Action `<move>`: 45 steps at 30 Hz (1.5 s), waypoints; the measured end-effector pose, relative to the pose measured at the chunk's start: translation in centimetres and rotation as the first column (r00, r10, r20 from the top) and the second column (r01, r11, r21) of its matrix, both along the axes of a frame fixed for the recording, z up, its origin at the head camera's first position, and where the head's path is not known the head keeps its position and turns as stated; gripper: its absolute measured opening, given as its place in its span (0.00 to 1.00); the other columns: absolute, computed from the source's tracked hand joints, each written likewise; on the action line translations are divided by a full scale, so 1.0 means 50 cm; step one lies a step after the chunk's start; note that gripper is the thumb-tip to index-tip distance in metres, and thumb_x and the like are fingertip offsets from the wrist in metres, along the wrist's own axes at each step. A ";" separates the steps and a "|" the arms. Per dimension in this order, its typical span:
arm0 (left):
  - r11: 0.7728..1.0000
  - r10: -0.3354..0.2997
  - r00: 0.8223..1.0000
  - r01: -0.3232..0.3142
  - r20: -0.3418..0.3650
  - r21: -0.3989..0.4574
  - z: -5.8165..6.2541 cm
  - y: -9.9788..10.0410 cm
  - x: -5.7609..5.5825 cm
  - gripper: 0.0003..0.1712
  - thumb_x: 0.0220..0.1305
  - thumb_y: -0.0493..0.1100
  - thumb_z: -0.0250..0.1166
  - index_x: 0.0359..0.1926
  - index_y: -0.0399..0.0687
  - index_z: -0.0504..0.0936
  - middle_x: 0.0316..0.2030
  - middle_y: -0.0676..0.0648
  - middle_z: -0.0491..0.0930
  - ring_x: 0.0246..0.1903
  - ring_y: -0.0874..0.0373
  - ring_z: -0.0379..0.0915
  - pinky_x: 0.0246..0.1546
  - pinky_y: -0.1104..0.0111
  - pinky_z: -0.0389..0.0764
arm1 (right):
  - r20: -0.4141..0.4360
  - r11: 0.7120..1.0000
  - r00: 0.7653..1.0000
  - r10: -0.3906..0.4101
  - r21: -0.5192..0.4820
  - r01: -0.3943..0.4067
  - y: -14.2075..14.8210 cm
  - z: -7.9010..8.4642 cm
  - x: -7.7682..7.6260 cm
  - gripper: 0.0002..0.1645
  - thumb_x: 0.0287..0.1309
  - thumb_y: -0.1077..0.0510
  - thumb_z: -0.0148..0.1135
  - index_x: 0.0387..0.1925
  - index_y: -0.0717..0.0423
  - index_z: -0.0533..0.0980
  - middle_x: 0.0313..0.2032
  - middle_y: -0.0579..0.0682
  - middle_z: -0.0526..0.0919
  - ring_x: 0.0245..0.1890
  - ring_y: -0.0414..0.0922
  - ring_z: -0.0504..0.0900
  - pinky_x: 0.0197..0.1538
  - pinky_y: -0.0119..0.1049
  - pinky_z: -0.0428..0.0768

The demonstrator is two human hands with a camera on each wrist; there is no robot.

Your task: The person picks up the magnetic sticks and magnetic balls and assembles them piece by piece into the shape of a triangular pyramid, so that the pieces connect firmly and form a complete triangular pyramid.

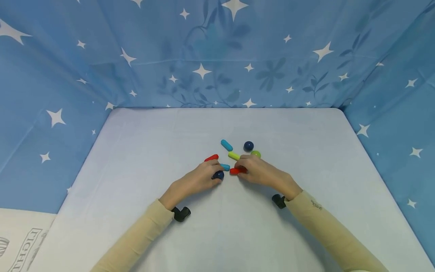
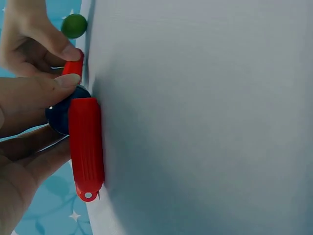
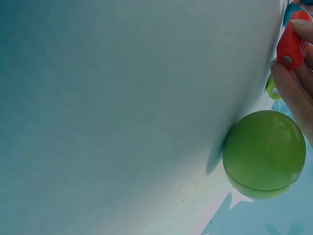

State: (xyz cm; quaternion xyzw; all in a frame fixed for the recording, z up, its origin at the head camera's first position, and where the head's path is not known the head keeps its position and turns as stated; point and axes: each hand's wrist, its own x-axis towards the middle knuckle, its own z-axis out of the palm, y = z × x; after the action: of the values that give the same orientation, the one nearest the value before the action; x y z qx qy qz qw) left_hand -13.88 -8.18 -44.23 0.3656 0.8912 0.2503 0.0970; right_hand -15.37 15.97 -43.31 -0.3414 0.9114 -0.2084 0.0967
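head view: l. hand [image 1: 195, 179] bends over a dk blue ball [image 1: 219, 175], thumb one side, fingers the other; r. hand [image 1: 261, 172] pinches a red piece [image 1: 234, 171] near it. imo go easy here: the ball's round n prob keen to roll, so a light pinch on opposite sides, low to the white table [image 1: 163, 139], shd suit; the red one's prob best gripped mid-length so it doesn't tip. sm. bits crowd in: another red piece [image 1: 212, 157] just past the l. fingers, a blue piece [image 1: 225, 166] btwn the hands, a yellow-green piece [image 1: 233, 155] by the r. fingers, so lift straight, w/o sweeping. l. wrist view: thumb n fingers clamped on the ball, which sits in the gap; a grooved red piece [image 2: 86, 147] overlaps its edge, can't tell if they touch. r. wrist view: thumb on one side of the red piece, finger on the other, the end w/ the pale dot poking out twd the green ball [image 3: 264, 154], which looms big, ungripped, apart from the fingertips.
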 end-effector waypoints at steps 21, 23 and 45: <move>0.998 0.037 0.999 -0.038 0.034 0.043 -0.006 -0.005 0.001 0.23 0.65 0.37 0.72 0.60 0.37 0.83 0.52 0.42 0.81 0.46 0.54 0.78 0.50 0.64 0.84 | -0.022 0.996 0.996 0.086 0.017 -0.086 -0.034 0.015 0.007 0.09 0.60 0.63 0.72 0.43 0.59 0.86 0.38 0.49 0.86 0.36 0.40 0.80 0.44 0.33 0.83; 0.998 0.038 0.999 -0.039 0.033 0.051 -0.006 -0.004 0.002 0.23 0.65 0.36 0.72 0.60 0.37 0.83 0.51 0.42 0.81 0.46 0.54 0.78 0.49 0.65 0.84 | -0.030 0.996 0.996 0.087 0.019 -0.087 -0.036 0.016 0.009 0.08 0.60 0.63 0.73 0.42 0.59 0.86 0.38 0.49 0.86 0.36 0.40 0.80 0.45 0.33 0.84; 0.998 0.032 0.999 -0.032 0.000 0.049 -0.004 -0.011 -0.003 0.18 0.66 0.34 0.70 0.57 0.38 0.85 0.51 0.42 0.83 0.47 0.54 0.80 0.48 0.65 0.84 | 0.037 0.992 0.995 0.092 -0.094 -0.088 -0.026 0.012 0.038 0.18 0.58 0.65 0.73 0.51 0.66 0.83 0.44 0.54 0.87 0.40 0.43 0.87 0.47 0.34 0.86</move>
State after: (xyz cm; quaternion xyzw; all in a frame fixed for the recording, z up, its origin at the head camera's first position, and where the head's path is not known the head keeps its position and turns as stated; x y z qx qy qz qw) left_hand -14.05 -8.75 -44.42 0.3536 0.8906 0.2736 0.0836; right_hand -13.49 14.65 -42.71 -0.3819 0.8823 -0.2525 0.1088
